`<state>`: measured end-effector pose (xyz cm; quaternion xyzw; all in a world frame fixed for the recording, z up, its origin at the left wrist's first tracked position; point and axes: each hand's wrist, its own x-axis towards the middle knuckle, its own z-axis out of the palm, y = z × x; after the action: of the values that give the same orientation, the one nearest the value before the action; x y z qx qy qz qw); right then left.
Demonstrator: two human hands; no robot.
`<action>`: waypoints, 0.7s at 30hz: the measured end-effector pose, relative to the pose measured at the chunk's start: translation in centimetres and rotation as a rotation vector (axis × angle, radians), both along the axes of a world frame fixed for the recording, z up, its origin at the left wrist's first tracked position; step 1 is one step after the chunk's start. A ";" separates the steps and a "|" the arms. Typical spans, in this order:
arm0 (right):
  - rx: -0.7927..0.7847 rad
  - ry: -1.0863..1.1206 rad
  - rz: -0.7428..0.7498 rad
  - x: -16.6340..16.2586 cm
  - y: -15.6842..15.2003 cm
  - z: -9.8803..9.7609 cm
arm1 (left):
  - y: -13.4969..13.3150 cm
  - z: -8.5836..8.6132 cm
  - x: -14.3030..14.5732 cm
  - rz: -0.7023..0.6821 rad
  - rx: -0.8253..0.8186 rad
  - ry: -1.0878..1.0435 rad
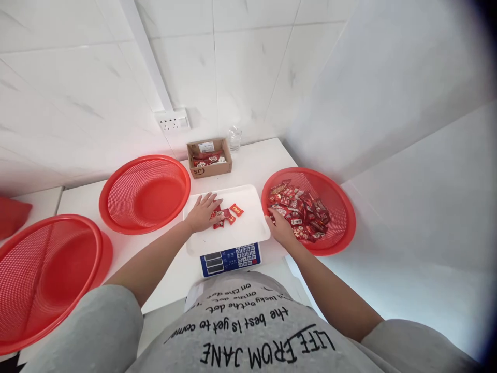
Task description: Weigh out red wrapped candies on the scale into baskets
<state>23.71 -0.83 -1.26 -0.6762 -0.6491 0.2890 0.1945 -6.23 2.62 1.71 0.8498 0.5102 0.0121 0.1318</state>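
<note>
Under the left hand [202,212], red packets [225,213] lie partly hidden.

Shirt [233,330], one: grey, black handwritten-style lettering [254,355] across front, "LIFE FROM JANE" in large capitals, "the best is yet to come" smaller. Sleeves [97,329], two: short, plain grey. Forearms [155,263], hands [202,213]: bare.
</note>
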 end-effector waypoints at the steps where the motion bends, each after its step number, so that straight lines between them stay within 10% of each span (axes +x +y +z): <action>1: 0.047 -0.029 0.018 -0.2 -0.1 0.3 | -0.2 -0.1 0.0 0.001 -0.012 -0.005; 9: 0.178 -0.064 0.446 -7.7 0.4 1.5 | -2.0 -0.9 1.8 0.101 -0.053 -0.016; 21: 0.242 0.010 0.398 -9.5 1.8 0.3 | -3.0 -2.2 3.6 0.244 0.121 -0.065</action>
<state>14.26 1.01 -0.97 -0.5053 -0.7986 0.2451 0.2166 -2.61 -0.42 -0.47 0.7868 0.6038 0.0863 0.0944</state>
